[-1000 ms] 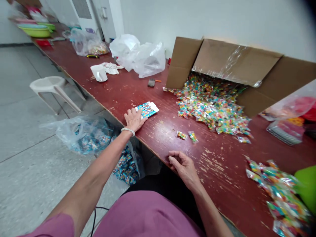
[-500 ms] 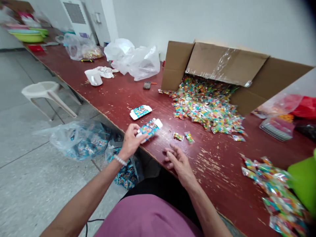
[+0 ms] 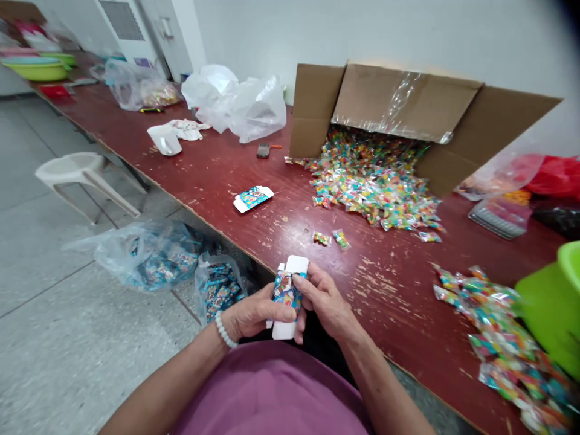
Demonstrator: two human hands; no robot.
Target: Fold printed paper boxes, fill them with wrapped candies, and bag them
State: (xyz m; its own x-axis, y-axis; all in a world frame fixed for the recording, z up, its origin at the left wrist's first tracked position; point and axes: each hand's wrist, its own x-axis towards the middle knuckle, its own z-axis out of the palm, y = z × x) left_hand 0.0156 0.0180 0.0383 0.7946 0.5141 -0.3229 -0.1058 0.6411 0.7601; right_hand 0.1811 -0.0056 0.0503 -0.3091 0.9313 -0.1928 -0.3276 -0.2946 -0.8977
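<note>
Both hands hold a small blue printed box (image 3: 285, 291) with white end flaps, in front of my body at the table's edge. My left hand (image 3: 260, 311) grips its lower left part, thumb across the front. On its right side, my right hand (image 3: 324, 296) has the thumb near the upper flap and fingers behind. Another blue box (image 3: 254, 199), flattened, lies on the red table (image 3: 217, 199). Two small candy packets, one (image 3: 321, 238) lying flat and one (image 3: 341, 239) slanted, rest beyond my right hand.
An open cardboard box (image 3: 403, 103) spills a heap of candy packets (image 3: 380, 193) onto the table. More packets (image 3: 502, 332) lie at the right by a green container (image 3: 553, 308). A white mug (image 3: 165, 141) stands farther left. Bags of blue packs (image 3: 158, 260) sit below the table.
My left hand has brought the blue box down and toward my body. My right hand has moved down and left and closed on it. The view has shifted slightly.
</note>
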